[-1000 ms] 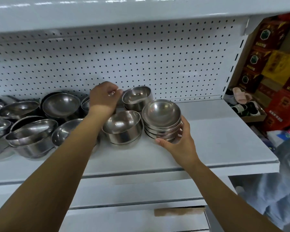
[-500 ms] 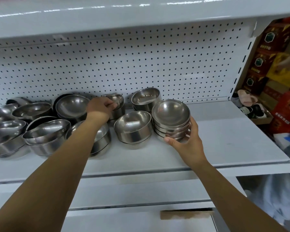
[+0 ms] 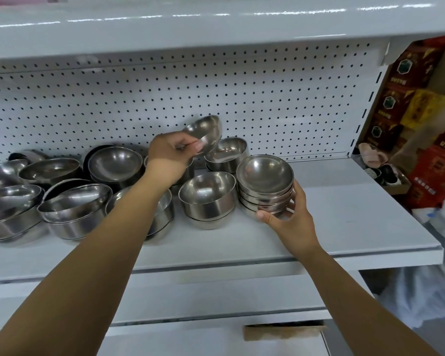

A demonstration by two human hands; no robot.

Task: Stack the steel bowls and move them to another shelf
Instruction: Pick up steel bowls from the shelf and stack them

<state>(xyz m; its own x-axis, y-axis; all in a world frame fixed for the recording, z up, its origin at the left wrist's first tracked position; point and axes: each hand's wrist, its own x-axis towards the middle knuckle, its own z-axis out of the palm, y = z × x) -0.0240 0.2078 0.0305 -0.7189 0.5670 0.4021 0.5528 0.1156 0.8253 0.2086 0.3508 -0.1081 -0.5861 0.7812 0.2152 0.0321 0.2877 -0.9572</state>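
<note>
My left hand [image 3: 169, 155] pinches the rim of a small steel bowl [image 3: 206, 132] and holds it tilted in the air above the shelf [image 3: 344, 222]. My right hand [image 3: 290, 217] curls round the lower right side of a stack of several nested steel bowls [image 3: 265, 185] standing on the shelf. Just left of that stack sits a deeper steel bowl [image 3: 208, 197] on another one. Behind it stands one more steel bowl [image 3: 228, 154]. Many loose and nested steel bowls [image 3: 75, 206] crowd the shelf's left part.
A white pegboard wall [image 3: 267, 98] backs the shelf, and an upper shelf [image 3: 216, 29] hangs overhead. Red and yellow boxes [image 3: 416, 98] and a small box of oddments [image 3: 380, 173] lie to the right. A lower shelf edge [image 3: 216, 291] runs below.
My left hand has lifted a small bowl off the back of the shelf and raised it to the right. My right hand stays on the stack.
</note>
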